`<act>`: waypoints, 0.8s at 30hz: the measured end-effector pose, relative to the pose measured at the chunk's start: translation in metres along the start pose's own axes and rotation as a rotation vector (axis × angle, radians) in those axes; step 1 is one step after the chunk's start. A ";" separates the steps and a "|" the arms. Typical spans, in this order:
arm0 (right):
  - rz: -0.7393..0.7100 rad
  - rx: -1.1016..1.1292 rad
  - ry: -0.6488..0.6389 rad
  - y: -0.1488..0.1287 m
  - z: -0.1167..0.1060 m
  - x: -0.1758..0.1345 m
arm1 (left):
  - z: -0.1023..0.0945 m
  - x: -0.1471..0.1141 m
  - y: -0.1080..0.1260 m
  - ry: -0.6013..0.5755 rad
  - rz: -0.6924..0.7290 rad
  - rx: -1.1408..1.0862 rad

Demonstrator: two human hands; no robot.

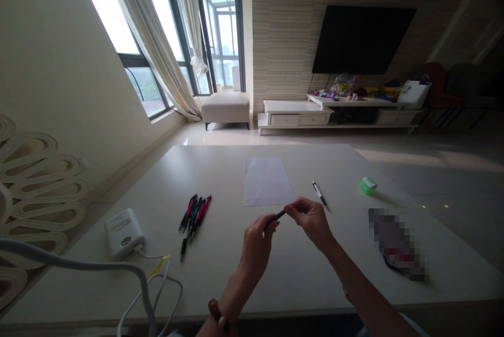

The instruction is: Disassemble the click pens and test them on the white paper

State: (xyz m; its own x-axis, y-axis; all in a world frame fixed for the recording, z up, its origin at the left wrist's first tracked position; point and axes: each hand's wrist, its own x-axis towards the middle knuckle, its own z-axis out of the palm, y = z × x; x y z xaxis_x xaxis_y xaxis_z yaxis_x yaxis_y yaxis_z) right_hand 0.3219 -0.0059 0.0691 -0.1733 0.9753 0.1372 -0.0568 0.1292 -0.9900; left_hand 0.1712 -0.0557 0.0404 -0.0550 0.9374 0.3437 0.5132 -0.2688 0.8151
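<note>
Above the near middle of the table, a slim black pen (279,215) spans the gap between my two hands. My left hand (258,240) is closed around its lower end, fingers curled. With thumb and fingertips, my right hand (311,220) pinches the other end, and its tip is hidden there. Just beyond the hands lies a sheet of white paper (266,182), with faint lines along its near edge. A white and black pen (319,195) rests to the right of the sheet. Over to the left is a bunch of red, green and black pens (196,214), with a short black piece (183,249) nearer me.
A white box-shaped device (125,233) with a cable (163,276) sits at the table's left. A thick grey cord (98,263) crosses the near left corner. On the right are a green and white small box (367,186) and a blurred dark object (397,248).
</note>
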 end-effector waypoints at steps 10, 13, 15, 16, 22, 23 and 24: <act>0.039 0.128 0.066 0.003 0.011 -0.003 | 0.000 0.001 0.002 0.020 -0.045 -0.035; 0.049 0.240 -0.069 0.003 0.014 -0.004 | -0.002 0.003 0.003 0.016 -0.092 -0.097; 0.046 0.268 -0.095 0.004 0.015 -0.004 | -0.002 0.003 0.004 -0.021 -0.119 -0.158; 0.041 0.261 -0.064 0.006 0.016 -0.004 | -0.001 0.003 0.004 -0.039 -0.129 -0.182; -0.002 0.183 0.119 0.008 0.022 -0.007 | -0.001 0.001 0.010 -0.042 -0.168 -0.178; 0.005 0.197 0.090 0.006 0.022 -0.008 | -0.002 0.002 0.012 -0.090 -0.170 -0.218; 0.020 0.218 0.051 0.005 0.022 -0.008 | -0.003 0.003 0.012 -0.151 -0.173 -0.267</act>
State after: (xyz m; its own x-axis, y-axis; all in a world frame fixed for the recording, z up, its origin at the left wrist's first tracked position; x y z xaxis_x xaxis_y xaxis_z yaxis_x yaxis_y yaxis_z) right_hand 0.3015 -0.0169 0.0638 -0.1266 0.9858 0.1102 -0.2663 0.0732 -0.9611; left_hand 0.1747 -0.0573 0.0529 0.0157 0.9909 0.1337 0.2638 -0.1330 0.9554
